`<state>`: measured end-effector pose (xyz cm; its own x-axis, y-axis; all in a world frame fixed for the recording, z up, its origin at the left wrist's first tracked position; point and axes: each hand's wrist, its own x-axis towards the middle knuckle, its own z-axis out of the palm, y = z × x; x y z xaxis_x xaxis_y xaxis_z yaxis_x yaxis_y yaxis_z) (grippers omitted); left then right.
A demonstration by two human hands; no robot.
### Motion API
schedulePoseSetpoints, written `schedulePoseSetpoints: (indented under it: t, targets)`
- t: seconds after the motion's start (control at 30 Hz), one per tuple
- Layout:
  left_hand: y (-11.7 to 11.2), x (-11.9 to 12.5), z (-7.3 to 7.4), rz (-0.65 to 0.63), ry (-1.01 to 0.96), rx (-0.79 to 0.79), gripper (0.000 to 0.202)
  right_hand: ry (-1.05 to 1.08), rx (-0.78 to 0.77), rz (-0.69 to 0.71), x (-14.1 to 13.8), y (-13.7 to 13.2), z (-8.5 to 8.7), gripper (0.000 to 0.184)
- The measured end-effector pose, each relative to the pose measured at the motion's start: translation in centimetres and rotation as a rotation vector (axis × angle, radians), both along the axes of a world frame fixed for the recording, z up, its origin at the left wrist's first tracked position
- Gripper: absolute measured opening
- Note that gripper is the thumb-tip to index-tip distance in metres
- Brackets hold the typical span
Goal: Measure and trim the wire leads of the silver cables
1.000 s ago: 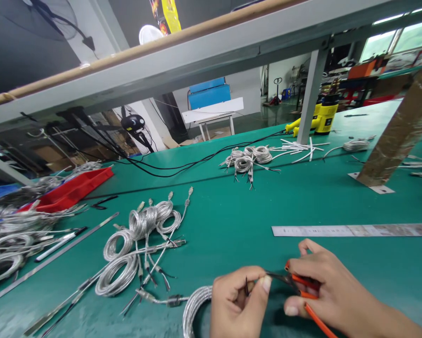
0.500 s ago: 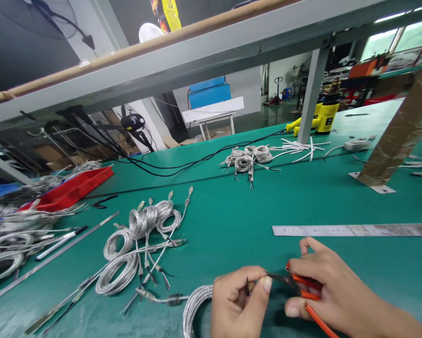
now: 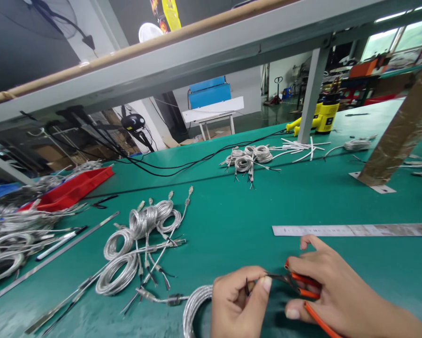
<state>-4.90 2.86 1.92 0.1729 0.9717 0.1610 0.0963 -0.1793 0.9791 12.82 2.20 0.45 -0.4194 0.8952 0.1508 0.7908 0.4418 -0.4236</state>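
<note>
Our left hand [image 3: 241, 300] pinches a cable end [image 3: 247, 286]; our right hand [image 3: 337, 286] grips orange-handled cutters [image 3: 309, 286], below an unreadable steel ruler [image 3: 355, 230].

A long flat steel ruler [image 3: 351, 230] lies on the green bench mat [image 3: 228, 197]. Just before the ruler, the right hand [image 3: 333, 286] holds orange-handled pliers [image 3: 304, 284] against a thin dark wire end [image 3: 246, 286] pinched in the left hand [image 3: 241, 303]. A silver braided cable coil [image 3: 196, 310] lies further left. Well left of the ruler lie looped silver cable bundles [image 3: 136, 249], and beyond them a red plastic tray [image 3: 73, 188]. Behind the ruler sits a smaller bunch of silver cable coils [image 3: 248, 159].
</note>
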Motion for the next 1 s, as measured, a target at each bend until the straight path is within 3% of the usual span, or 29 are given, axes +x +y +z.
schedulePoseSetpoints:
  t: [0.4,0.6,0.83,0.9,1.0]
  targets:
    - [-0.1,0.2,0.0,0.02,-0.027,0.022,0.014,0.044,-0.007,0.005,0.2,-0.2,-0.2,0.043]
    - [-0.2,0.3,-0.1,0.023,-0.054,-0.013,0.014,0.038,0.065,-0.01,0.1,-0.2,-0.7,0.047]
    - [0.1,0.2,-0.4,0.06,-0.154,-0.091,0.016,-0.102,-0.022,-0.225,0.1,0.2,-1.0,0.043]
    - [0.2,0.2,-0.4,0.065,-0.161,-0.112,0.018,-0.161,-0.026,-0.183,0.0,0.3,-1.1,0.036]
    - [0.3,0.2,-0.3,0.07,-0.158,-0.127,0.021,-0.084,-0.026,-0.096,0.0,0.5,-1.2,0.01]
